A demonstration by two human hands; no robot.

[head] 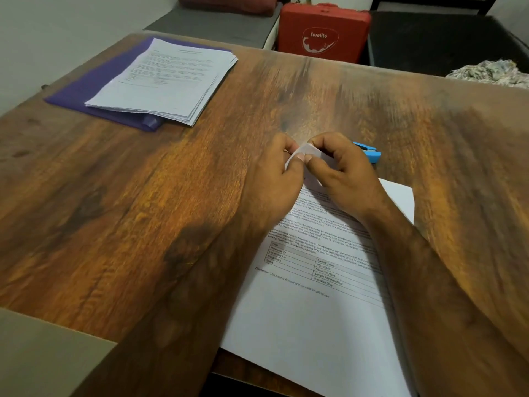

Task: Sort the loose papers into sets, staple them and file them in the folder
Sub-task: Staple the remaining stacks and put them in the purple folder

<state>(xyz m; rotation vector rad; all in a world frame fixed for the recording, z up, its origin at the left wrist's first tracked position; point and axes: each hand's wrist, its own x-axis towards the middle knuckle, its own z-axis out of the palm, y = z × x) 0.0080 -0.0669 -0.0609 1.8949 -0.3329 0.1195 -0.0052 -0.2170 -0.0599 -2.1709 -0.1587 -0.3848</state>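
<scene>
Head view: we counted two hands, two lots of paper, one stapler and one folder. The paper set (315, 316) lay near and to the right on the wooden table (143, 213). It was white, printed with paragraphs and a ruled grid, and its far corner was turned up. The left hand (274, 167) and right hand (346, 176) each pinched that corner between thumb and curled fingers. The blue stapler (370, 154) lay just beyond the right hand, partly hidden. Far left, the stack of sheets (163, 81), slightly fanned, rested on the purple folder (86, 93). One red case (323, 32) stood beyond the far edge.
</scene>
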